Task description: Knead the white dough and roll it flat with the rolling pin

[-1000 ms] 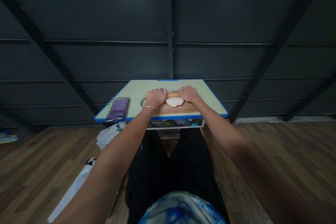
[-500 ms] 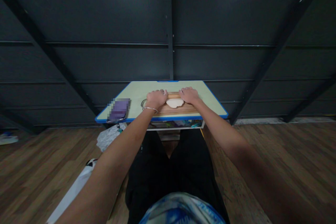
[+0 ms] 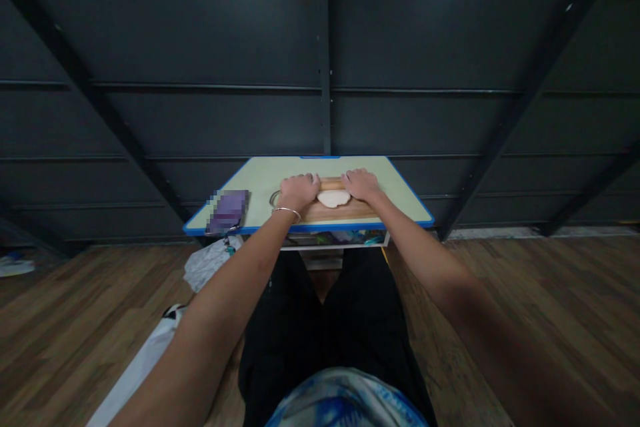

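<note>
A wooden rolling pin [image 3: 331, 184] lies crosswise at the far edge of a flat, pale piece of dough [image 3: 334, 199]. My left hand [image 3: 299, 189] is wrapped over the pin's left end, and a bangle circles that wrist. Over the right end my right hand [image 3: 361, 184] is closed, its fingers curled down on the pin. Beneath the dough is a wooden board [image 3: 325, 214], partly covered by both hands. Just left of my left hand a thin ring-shaped object [image 3: 274, 198] shows in part.
The small pale-green table [image 3: 270, 170] has a blue rim and a shelf of mixed items [image 3: 345, 237] underneath. At its left lies a purple item [image 3: 230, 209], partly pixelated. A crumpled plastic bag [image 3: 207, 263] hangs below that corner. A dark panelled wall [image 3: 240, 120] stands behind.
Both hands keep their grip on the rolling pin, and the dough looks the same. The whole view has shifted very slightly.
</note>
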A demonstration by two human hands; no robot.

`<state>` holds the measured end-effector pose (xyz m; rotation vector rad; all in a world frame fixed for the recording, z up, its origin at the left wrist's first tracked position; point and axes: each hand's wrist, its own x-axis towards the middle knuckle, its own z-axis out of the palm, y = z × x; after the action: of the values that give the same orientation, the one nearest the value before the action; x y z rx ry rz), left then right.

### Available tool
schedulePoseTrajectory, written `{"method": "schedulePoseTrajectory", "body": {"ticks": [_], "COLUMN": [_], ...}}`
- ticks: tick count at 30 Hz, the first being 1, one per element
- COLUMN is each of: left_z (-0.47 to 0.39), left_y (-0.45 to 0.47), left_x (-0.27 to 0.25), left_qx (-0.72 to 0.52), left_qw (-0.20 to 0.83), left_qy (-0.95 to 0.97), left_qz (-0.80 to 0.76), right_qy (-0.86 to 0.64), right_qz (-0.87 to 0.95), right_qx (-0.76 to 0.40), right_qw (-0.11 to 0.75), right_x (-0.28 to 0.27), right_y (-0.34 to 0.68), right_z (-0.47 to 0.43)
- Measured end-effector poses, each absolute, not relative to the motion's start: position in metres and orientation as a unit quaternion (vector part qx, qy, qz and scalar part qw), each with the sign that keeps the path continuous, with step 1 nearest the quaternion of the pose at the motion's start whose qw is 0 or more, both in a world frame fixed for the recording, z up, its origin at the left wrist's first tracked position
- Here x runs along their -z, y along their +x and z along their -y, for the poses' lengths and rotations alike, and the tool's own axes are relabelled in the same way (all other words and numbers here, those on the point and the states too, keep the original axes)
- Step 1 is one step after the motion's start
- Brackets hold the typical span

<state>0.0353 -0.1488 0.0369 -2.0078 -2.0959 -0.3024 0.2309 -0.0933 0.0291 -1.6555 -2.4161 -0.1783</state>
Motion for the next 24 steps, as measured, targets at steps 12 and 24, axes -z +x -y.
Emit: {"method": "schedulePoseTrajectory", "body": {"ticks": [12,24], "left_z": [0.1499,0.1556], "left_y": [0.0343,0.0361], "left_x": [-0.0359,-0.0374], "left_qx": [0.089,0.088], "left_qw": [0.116,0.116], "left_qy": [-0.695,-0.698], "left_qz": [0.704,0.701], "right_qy": [-0.563,-0.565], "right_qz": [0.818,0.816], "right_qx": [0.063,0.064], "right_qw": [0.1,0.108], "right_x": [-0.0317,-0.0302], "right_y": [0.231,0.2321], "right_z": [0.0995,0.1029]}}
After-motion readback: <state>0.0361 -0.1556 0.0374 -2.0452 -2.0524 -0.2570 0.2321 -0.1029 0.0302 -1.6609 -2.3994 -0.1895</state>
